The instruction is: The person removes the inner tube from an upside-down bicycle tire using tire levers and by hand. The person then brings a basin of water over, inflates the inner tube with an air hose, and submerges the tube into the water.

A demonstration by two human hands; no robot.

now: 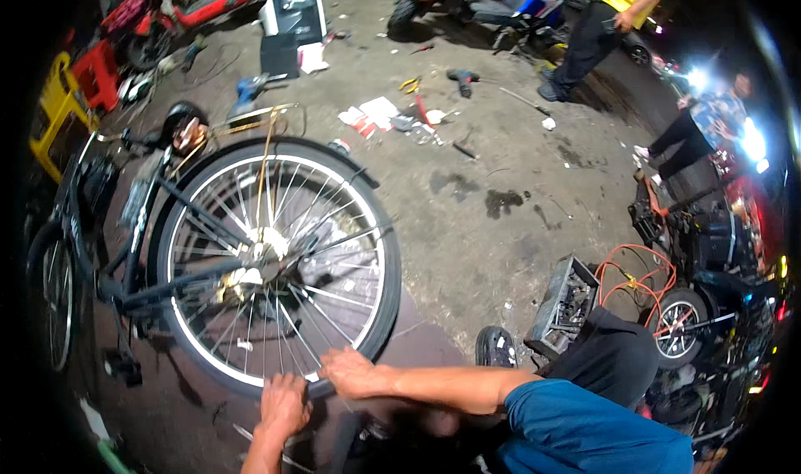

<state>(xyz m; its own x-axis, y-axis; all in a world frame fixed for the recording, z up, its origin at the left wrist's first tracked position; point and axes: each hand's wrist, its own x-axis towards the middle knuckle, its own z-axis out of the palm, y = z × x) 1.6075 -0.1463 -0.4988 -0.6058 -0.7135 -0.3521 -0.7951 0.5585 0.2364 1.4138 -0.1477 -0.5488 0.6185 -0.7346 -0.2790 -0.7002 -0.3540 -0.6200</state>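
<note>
A black bicycle (133, 299) lies on its side at the left. Its rear wheel (386, 269), silver-rimmed with many spokes, is toward me. At the lower edge of that wheel, my left hand (284, 403) has its fingers curled on the tyre and rim. My right hand (355, 372), a little higher and to the right, also has curled fingers gripping the rim. The wheel's hub (269, 265) is at its middle, among bright metal parts. What lies under my fingertips is partly hidden.
A metal toolbox (563, 303), orange cord (634, 278) and motorbike (692, 332) stand right. Scattered tools (463, 80), papers (375, 115), scooters (509, 7) and plastic chairs (67, 115) are beyond. Two people (584, 44) (701, 128) stand at upper right. My shoe (495, 345) is beside the toolbox.
</note>
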